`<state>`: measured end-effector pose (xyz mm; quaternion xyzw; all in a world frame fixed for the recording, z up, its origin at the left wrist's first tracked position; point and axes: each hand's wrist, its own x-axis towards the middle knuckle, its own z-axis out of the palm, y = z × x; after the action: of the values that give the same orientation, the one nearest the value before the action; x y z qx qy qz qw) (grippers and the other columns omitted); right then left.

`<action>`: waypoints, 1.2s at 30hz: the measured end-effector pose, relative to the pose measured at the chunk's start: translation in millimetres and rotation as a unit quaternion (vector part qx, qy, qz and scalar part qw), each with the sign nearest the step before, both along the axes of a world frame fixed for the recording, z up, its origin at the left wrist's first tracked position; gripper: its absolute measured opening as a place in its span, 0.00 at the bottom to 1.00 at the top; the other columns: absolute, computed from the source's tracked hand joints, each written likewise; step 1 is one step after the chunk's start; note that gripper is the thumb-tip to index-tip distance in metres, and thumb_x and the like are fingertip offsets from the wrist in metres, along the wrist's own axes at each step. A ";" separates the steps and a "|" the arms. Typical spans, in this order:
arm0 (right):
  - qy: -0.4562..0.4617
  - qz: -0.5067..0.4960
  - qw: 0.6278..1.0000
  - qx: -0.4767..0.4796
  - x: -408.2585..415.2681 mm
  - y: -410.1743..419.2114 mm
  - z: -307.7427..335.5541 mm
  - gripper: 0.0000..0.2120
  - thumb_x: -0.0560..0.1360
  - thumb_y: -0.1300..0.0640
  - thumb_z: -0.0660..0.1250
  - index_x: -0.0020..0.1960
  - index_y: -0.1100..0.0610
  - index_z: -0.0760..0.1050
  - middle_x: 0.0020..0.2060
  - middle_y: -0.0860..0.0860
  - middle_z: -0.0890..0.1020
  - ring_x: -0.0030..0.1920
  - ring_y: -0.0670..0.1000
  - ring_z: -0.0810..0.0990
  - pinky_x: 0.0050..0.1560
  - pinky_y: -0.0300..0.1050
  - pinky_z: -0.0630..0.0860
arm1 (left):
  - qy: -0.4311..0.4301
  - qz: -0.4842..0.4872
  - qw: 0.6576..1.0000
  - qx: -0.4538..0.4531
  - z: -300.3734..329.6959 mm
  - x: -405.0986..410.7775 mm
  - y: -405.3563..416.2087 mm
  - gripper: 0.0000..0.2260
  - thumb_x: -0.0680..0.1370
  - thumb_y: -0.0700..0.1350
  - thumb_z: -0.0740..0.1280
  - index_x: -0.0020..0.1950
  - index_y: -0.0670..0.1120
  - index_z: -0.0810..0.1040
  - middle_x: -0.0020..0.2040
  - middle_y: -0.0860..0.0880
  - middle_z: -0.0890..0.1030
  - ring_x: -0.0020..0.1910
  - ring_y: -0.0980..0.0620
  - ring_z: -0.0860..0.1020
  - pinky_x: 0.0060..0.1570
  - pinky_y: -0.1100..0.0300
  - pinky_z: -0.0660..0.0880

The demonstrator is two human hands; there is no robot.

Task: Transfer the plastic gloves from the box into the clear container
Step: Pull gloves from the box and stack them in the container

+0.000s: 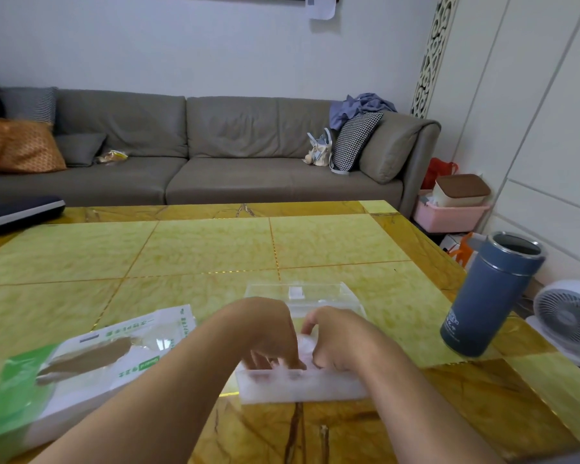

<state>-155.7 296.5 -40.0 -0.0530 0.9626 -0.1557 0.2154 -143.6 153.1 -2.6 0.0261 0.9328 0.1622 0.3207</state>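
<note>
Both hands down in the clear container now: left hand & right hand, fingers curled, pressing the plastic gloves in. Risk: slippery film springs back up, spills over the front wall. Glove box sits left, torn open.

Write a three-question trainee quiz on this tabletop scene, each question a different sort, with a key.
1. True or false: the blue flask has its lid on.
2. Where are both hands working? A) in the clear container B) in the glove box C) on the flask
3. Fill in: the glove box lies to the person's ____ of the container.

Key: 1 false, its mouth is open; 2 A, the left hand and right hand press the plastic gloves down; 3 left.
</note>
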 end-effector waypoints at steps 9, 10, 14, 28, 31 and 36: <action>-0.010 -0.003 0.999 0.034 7.3 -8.1 11.9 0.28 0.77 0.62 0.67 0.74 0.41 0.72 0.42 0.45 0.75 0.39 0.49 0.75 0.34 0.42 0.68 | 0.071 -0.061 0.988 -0.126 -15.2 6.8 19.6 0.14 0.82 0.40 0.64 0.67 0.40 0.73 0.60 0.43 0.79 0.56 0.45 0.79 0.52 0.55 0.75; -0.019 0.000 0.999 0.039 8.4 -7.3 13.1 0.28 0.78 0.61 0.66 0.75 0.42 0.72 0.45 0.45 0.78 0.39 0.48 0.75 0.36 0.42 0.70 | 0.070 -0.063 0.988 -0.119 -12.8 8.0 18.7 0.14 0.82 0.40 0.63 0.68 0.40 0.73 0.62 0.43 0.79 0.57 0.44 0.79 0.51 0.55 0.74; -0.004 0.011 0.998 0.055 17.7 -6.4 21.4 0.27 0.82 0.60 0.60 0.79 0.43 0.68 0.66 0.51 0.81 0.45 0.50 0.78 0.39 0.42 0.73 | 0.094 -0.055 0.993 -0.056 -2.6 24.8 11.3 0.13 0.82 0.37 0.59 0.65 0.36 0.74 0.52 0.41 0.79 0.52 0.42 0.79 0.46 0.53 0.76; 0.278 0.218 0.933 -0.071 91.2 -128.4 26.0 0.32 0.80 0.64 0.59 0.80 0.42 0.59 0.73 0.34 0.63 0.69 0.40 0.67 0.68 0.37 0.69 | 0.351 0.215 0.909 -0.068 -35.3 93.7 -173.9 0.06 0.79 0.42 0.59 0.51 0.52 0.73 0.49 0.54 0.76 0.46 0.51 0.76 0.41 0.57 0.74; 0.212 0.288 0.929 -0.098 86.7 -162.2 -16.9 0.37 0.78 0.63 0.61 0.83 0.44 0.54 0.77 0.35 0.55 0.78 0.43 0.58 0.76 0.41 0.62 | 0.268 0.182 0.942 -0.092 -57.7 91.0 -206.0 0.12 0.77 0.44 0.58 0.54 0.54 0.78 0.51 0.53 0.81 0.48 0.52 0.80 0.47 0.56 0.80; 0.222 0.311 0.921 -0.075 76.1 -171.9 -48.9 0.35 0.71 0.62 0.63 0.78 0.47 0.66 0.73 0.40 0.65 0.73 0.49 0.70 0.70 0.38 0.67 | 0.219 0.119 0.960 -0.131 -60.5 84.3 -205.7 0.09 0.81 0.46 0.57 0.49 0.48 0.77 0.54 0.47 0.82 0.53 0.45 0.80 0.45 0.55 0.74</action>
<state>-79.5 124.6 -88.9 -0.3994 0.9060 -0.1371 0.0287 -59.3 -52.6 -63.1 -0.0928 0.9896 0.0663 0.0876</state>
